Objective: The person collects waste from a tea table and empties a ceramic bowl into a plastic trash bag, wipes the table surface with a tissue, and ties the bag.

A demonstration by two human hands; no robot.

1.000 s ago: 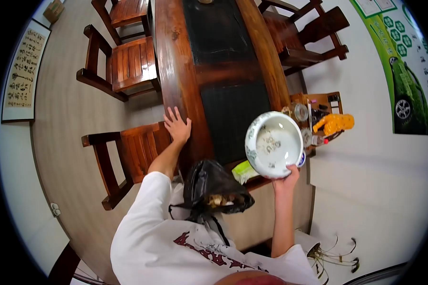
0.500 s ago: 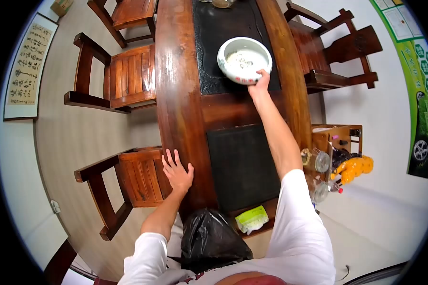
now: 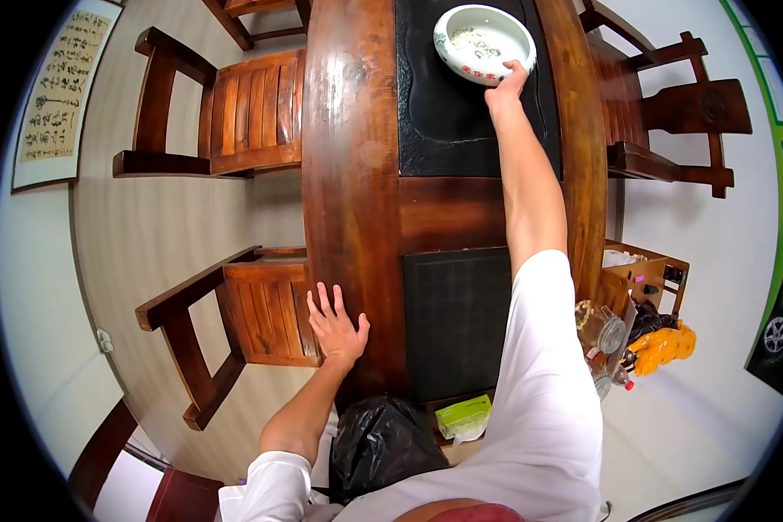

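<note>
A round white ceramic bowl (image 3: pixel 485 43) with painted marks and red characters on its side is over the black slab (image 3: pixel 461 148) in the wooden table. At its near right edge, my right hand (image 3: pixel 507 85) grips the rim, thumb inside and fingers beneath or outside, partly hidden. Some small bits lie in the bottom of the bowl; I cannot make out what they are. My left hand (image 3: pixel 337 333) rests flat on the left edge of the wooden table (image 3: pixel 352 174), fingers spread, holding nothing.
A black plastic bag (image 3: pixel 383 448) sits close to my body, beside a green tissue pack (image 3: pixel 465 419). Wooden chairs (image 3: pixel 257 113) line both sides. At right, a side stand (image 3: pixel 661 274) holds glass jars (image 3: pixel 607 335) and an orange figure (image 3: pixel 665 350). A dark panel (image 3: pixel 457 322) lies nearer me.
My right arm has stretched farther forward, carrying the bowl away from me along the black slab. My left hand stays on the table edge. The whole view has shifted slightly.
</note>
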